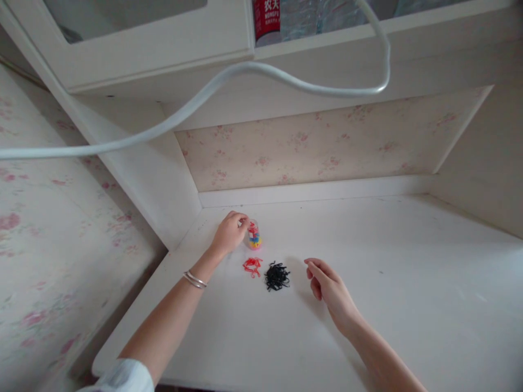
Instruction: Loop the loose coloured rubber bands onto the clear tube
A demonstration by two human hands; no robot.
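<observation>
My left hand (pixel 231 233) is closed, with its thumb and fingertips at the upper left edge of a small clear jar (pixel 254 236). Red, blue and yellow rubber bands show through the jar's wall, and it stands upright on the white desk. Just in front of it lies a loose little heap of red rubber bands (pixel 253 267). Beside that, to the right, is a denser pile of black rubber bands (pixel 277 276). My right hand (pixel 330 289) hovers right of the black pile, thumb and index finger pressed together, the other fingers curled; whatever they hold is too small to see.
The white desktop (pixel 408 283) is bounded by side panels and a flowered back wall (pixel 310 144). A pale cable (pixel 229 73) hangs across the upper view. Overhead, a cabinet shelf (pixel 429 22) holds plastic bottles (pixel 300 19).
</observation>
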